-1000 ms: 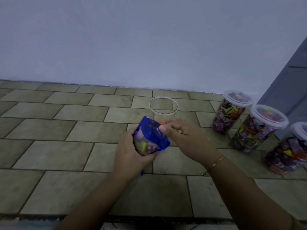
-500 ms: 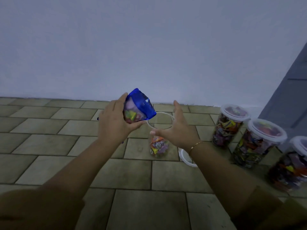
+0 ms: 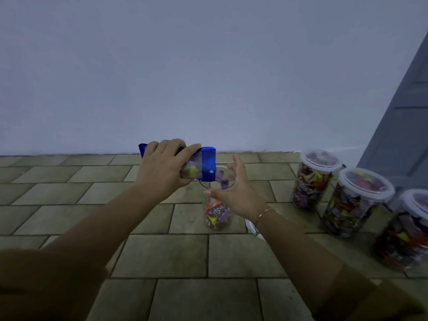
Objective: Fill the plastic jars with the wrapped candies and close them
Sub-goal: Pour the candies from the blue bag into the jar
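Observation:
My left hand (image 3: 162, 172) grips a blue candy bag (image 3: 203, 166), tipped on its side with its mouth over the rim of an open clear plastic jar (image 3: 216, 216) on the tiled floor. Wrapped candies (image 3: 223, 181) drop from the bag toward the jar, and a small heap of candies (image 3: 216, 214) lies at the jar's bottom. My right hand (image 3: 238, 195) curves around the jar's right side near the rim, fingers spread; whether it touches the jar is unclear.
A white lid (image 3: 251, 225) lies on the floor behind my right wrist. Three lidded jars full of candies stand in a row at the right (image 3: 310, 179), (image 3: 352, 202), (image 3: 405, 230). A grey door (image 3: 398, 126) and a white wall (image 3: 208, 77) bound the floor.
My left hand has tipped the blue bag further, from slanted to lying sideways over the jar's mouth, and candies are now falling out. My right hand stays beside the jar.

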`<act>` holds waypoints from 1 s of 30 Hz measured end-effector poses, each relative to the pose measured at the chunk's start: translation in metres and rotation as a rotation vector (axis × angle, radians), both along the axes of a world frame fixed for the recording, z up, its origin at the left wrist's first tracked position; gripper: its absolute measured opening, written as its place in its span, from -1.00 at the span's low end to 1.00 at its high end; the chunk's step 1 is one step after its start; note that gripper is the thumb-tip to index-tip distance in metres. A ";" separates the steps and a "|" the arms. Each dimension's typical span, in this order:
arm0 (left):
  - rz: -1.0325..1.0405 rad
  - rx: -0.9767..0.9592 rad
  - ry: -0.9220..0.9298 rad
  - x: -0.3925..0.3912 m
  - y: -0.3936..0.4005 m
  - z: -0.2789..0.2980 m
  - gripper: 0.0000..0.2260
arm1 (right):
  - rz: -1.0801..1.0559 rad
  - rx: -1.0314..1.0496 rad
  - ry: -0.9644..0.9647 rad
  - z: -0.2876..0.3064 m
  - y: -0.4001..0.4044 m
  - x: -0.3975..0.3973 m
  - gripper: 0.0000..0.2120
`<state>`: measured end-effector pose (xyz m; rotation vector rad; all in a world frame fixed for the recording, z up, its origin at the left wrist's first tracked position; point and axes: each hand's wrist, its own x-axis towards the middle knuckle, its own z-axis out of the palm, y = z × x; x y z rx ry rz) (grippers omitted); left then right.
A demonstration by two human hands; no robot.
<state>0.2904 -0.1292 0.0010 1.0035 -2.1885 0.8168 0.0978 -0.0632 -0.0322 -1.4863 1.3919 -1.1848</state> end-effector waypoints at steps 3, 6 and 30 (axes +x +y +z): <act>-0.028 -0.011 -0.042 -0.002 -0.001 0.004 -0.34 | 0.011 0.001 -0.010 -0.003 -0.002 -0.001 0.06; -0.046 -0.013 -0.092 -0.003 -0.003 0.007 -0.33 | 0.019 0.007 -0.017 -0.004 -0.002 -0.001 0.06; -0.076 -0.082 -0.409 -0.015 -0.011 0.034 -0.24 | 0.045 0.013 -0.046 -0.011 -0.008 -0.005 0.02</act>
